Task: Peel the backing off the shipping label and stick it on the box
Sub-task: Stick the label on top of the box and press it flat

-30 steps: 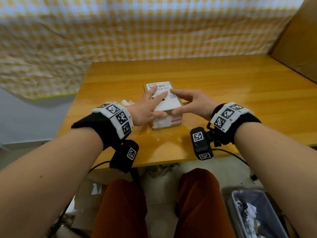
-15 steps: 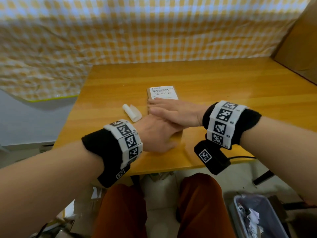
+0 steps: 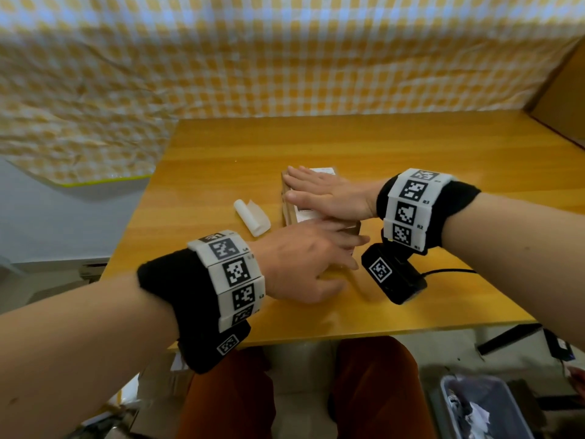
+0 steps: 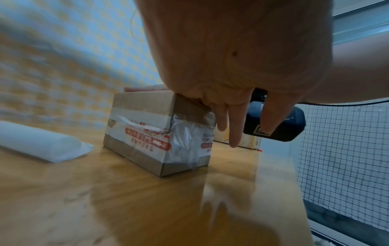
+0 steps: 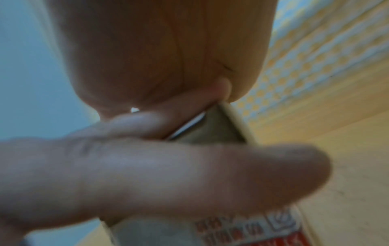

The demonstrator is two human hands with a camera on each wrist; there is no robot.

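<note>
A small taped cardboard box [image 3: 289, 213] stands mid-table, seen up close in the left wrist view [image 4: 147, 133]. The white shipping label [image 3: 321, 170] lies on its top, mostly covered. My right hand [image 3: 323, 194] lies flat on the label, fingers straight and pointing left. My left hand [image 3: 310, 258] rests over the box's near end, its fingers [image 4: 233, 129] hanging straight down beside the near right corner. The peeled backing [image 3: 251, 218], a curled white strip, lies left of the box. The right wrist view is blurred and shows a thumb [image 5: 168, 174] against the box [image 5: 210, 133].
The wooden table [image 3: 411, 160] has a yellow checked cloth [image 3: 285, 58] hanging behind it and a cardboard panel [image 3: 566, 99] at the right. A grey bin [image 3: 481, 410] of scrap paper stands on the floor at the lower right, beside my knees.
My right hand went from fingertip contact to lying flat across the label, then slid toward its far end. My left hand dropped to the box's near end and stayed there.
</note>
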